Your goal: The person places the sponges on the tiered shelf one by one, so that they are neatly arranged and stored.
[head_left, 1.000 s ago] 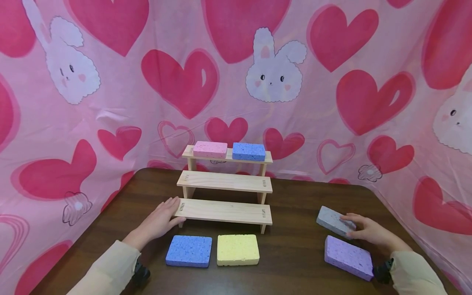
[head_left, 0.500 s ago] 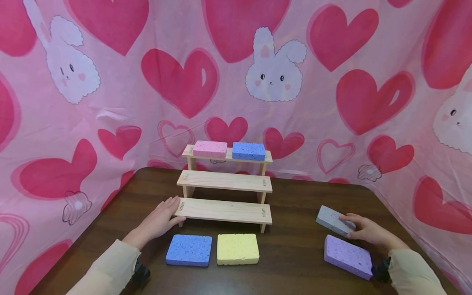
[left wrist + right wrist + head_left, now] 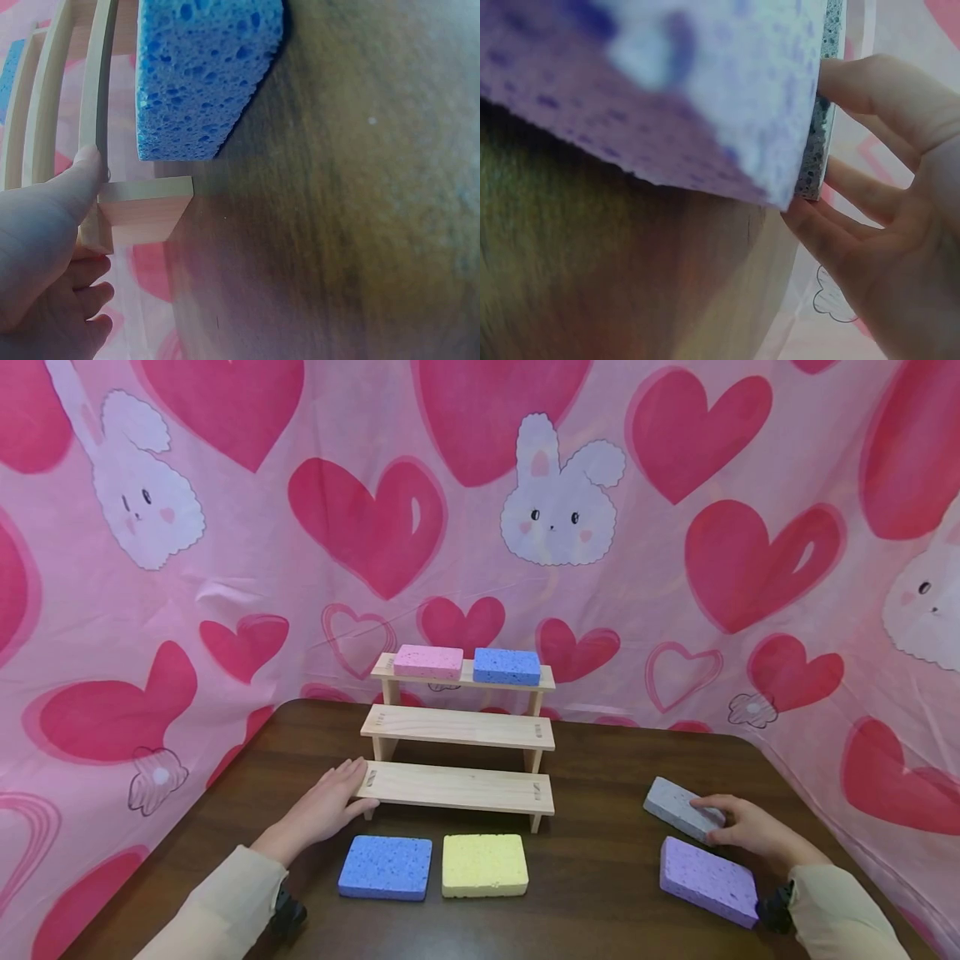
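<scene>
My left hand (image 3: 322, 802) holds the left end of the lowest step of a three-tier wooden display stand (image 3: 457, 787). In the left wrist view its thumb (image 3: 84, 169) lies on the step's front edge, fingers beyond the end. At the right, my right hand (image 3: 761, 835) grips the near right end of a grey sponge (image 3: 675, 808) low over the table. A purple sponge (image 3: 708, 881) lies just in front of it and, in the right wrist view, hides most of the grey sponge (image 3: 814, 161). A blue sponge (image 3: 386, 867) and a yellow sponge (image 3: 484, 865) lie before the stand.
On the stand's top tier sit a pink sponge (image 3: 428, 662) and a second blue sponge (image 3: 506, 667). The dark wooden table (image 3: 592, 827) is backed by a pink cloth (image 3: 480, 585) with hearts and rabbits.
</scene>
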`<state>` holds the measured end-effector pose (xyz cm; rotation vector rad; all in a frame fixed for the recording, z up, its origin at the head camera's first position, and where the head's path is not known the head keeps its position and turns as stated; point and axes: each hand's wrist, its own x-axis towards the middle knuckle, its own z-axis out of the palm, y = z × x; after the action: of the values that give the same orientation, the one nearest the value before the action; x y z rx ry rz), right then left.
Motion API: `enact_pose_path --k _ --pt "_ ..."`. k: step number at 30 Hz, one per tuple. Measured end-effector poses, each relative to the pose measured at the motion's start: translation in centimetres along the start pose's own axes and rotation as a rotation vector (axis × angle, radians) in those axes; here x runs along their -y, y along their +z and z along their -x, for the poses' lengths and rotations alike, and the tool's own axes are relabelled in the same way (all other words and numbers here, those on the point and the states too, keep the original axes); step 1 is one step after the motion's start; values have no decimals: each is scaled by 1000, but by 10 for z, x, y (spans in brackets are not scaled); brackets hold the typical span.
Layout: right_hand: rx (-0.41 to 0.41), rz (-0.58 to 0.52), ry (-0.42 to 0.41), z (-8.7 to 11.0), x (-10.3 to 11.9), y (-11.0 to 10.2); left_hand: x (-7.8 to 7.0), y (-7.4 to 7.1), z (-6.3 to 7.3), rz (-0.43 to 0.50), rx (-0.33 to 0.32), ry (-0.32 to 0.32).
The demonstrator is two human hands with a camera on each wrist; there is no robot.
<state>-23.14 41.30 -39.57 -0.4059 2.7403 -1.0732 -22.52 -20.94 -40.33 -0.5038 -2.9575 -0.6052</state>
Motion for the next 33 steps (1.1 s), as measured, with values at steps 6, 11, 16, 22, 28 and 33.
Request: enact_pose_path --k 6,11,16,22,28,33 --pt "-17 17 -19 0 1 0 1 1 -1 1 -8 4" --pt "-32 103 -58 1 2 -1 1 1 -2 3 -12 10" --pt "-50 139 -110 3 4 -3 1 1 -2 3 -16 13" --pt "-98 198 -171 6 7 -9 0 1 -2 1 -17 12" --pt "-162 263 -242 8 14 -15 -1 0 -1 -3 -8 1" --pt "-204 303 -243 8 22 -17 -1 0 -1 -7 -5 -2"
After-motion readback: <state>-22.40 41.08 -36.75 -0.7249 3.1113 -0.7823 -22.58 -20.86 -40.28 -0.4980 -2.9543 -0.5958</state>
